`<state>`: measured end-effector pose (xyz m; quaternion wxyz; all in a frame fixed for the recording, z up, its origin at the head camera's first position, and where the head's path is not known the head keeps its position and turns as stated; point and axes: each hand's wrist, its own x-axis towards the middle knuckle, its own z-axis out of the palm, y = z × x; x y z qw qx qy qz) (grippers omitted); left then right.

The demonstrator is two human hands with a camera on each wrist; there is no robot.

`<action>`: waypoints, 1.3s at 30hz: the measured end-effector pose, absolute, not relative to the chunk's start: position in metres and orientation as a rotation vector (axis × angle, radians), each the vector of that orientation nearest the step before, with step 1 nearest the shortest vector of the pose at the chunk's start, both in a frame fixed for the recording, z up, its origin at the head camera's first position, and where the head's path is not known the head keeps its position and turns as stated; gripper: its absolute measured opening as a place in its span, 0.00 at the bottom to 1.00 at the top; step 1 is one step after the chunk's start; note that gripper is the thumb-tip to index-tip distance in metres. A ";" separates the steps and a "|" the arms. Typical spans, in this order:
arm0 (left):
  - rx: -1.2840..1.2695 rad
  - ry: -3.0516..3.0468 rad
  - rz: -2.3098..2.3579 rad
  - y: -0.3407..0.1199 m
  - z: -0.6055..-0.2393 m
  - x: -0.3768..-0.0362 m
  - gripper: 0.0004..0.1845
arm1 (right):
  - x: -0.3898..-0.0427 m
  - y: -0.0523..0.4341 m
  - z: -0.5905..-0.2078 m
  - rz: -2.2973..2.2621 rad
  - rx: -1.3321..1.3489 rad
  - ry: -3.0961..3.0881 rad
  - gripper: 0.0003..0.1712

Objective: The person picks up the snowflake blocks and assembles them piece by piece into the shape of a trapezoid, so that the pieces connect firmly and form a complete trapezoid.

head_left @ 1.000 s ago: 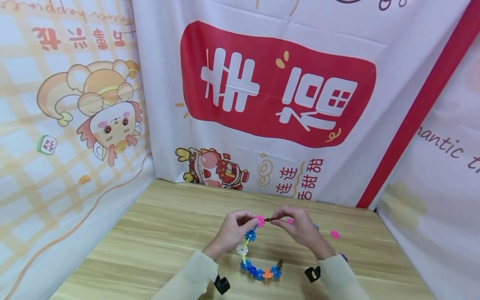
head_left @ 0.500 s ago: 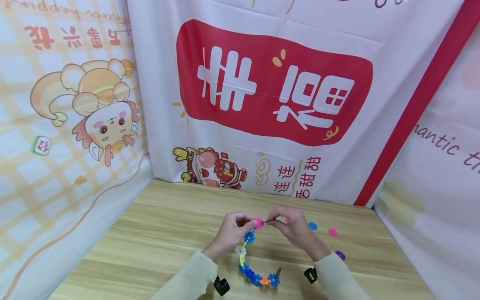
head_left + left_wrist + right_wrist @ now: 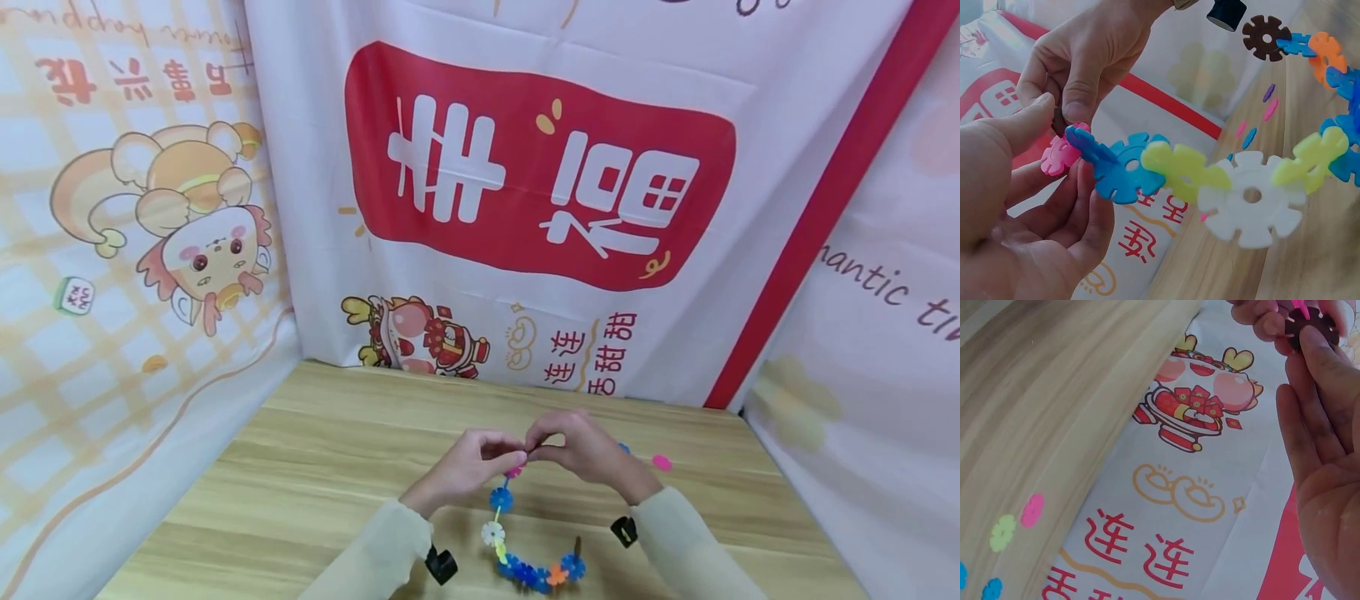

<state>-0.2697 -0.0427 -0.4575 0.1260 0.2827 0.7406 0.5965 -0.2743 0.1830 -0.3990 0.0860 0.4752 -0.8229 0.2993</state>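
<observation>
The chain point(image 3: 525, 573) is made of notched plastic discs slotted edge into edge, each with scalloped rims; a round centre hole shows in several. From a pink disc point(image 3: 1060, 155) at the hands it runs through blue, yellow-green, a large-looking white disc point(image 3: 1252, 222) and yellow-green again, then several blues, orange, blue and a dark brown end disc point(image 3: 1257, 37). It curves toward the person in an open U above or on the wooden table point(image 3: 315, 467); whether its lower part touches the wood is unclear.

The left hand point(image 3: 461, 469) has its thumb and a finger closed on the pink disc, its other fingers loosely bent below. The right hand point(image 3: 581, 448) pinches a second brown disc point(image 3: 1295, 326), thumb across its face. The fingertips of both hands meet, and the brown disc sits between them, against the pink one; I cannot tell how far the slots are joined.

On the table, a loose pink disc point(image 3: 662, 462) lies beyond the right forearm, near a blue one point(image 3: 624, 448).
</observation>
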 end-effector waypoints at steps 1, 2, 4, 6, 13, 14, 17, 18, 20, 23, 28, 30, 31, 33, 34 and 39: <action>0.833 2.161 1.723 -0.043 -0.457 -0.270 0.17 | -0.275 0.183 -0.398 0.898 1.425 -2.462 0.07; 0.850 2.168 1.711 -0.044 -0.457 -0.269 0.17 | -0.275 0.183 -0.397 0.899 1.425 -2.487 0.07; 0.870 2.180 1.680 -0.046 -0.455 -0.268 0.17 | -0.277 0.187 -0.395 0.902 1.388 -2.569 0.07; 0.886 2.200 1.645 -0.049 -0.453 -0.268 0.17 | -0.282 0.193 -0.394 0.883 1.299 -2.677 0.07; 0.926 2.209 1.592 -0.057 -0.439 -0.269 0.17 | -0.313 0.231 -0.406 0.717 0.932 -2.944 0.06; 0.940 2.204 1.592 -0.058 -0.438 -0.269 0.17 | -0.318 0.235 -0.411 0.693 0.910 -2.951 0.06; 0.962 2.215 1.594 -0.060 -0.436 -0.270 0.18 | -0.331 0.245 -0.430 0.635 0.834 -2.967 0.08; 0.962 2.220 1.604 -0.061 -0.436 -0.270 0.18 | -0.334 0.248 -0.438 0.621 0.806 -2.967 0.10; 0.952 2.233 1.633 -0.061 -0.438 -0.270 0.20 | -0.340 0.250 -0.452 0.613 0.749 -2.965 0.12; 0.910 2.242 1.704 -0.060 -0.441 -0.270 0.21 | -0.347 0.251 -0.471 0.600 0.686 -2.946 0.15; 0.861 2.229 1.844 -0.055 -0.445 -0.268 0.18 | -0.353 0.247 -0.489 0.647 0.694 -2.905 0.06; 0.868 2.230 1.871 -0.053 -0.446 -0.267 0.17 | -0.354 0.247 -0.494 0.656 0.677 -2.916 0.05; 0.876 2.231 1.879 -0.052 -0.447 -0.266 0.16 | -0.355 0.248 -0.496 0.649 0.665 -2.927 0.04; 0.888 2.233 1.880 -0.051 -0.448 -0.266 0.16 | -0.356 0.250 -0.500 0.628 0.617 -2.949 0.05; 0.899 2.238 1.878 -0.050 -0.448 -0.266 0.16 | -0.357 0.252 -0.501 0.623 0.586 -2.960 0.05; 0.901 2.251 1.885 -0.050 -0.447 -0.265 0.15 | -0.359 0.255 -0.498 0.677 0.507 -3.025 0.06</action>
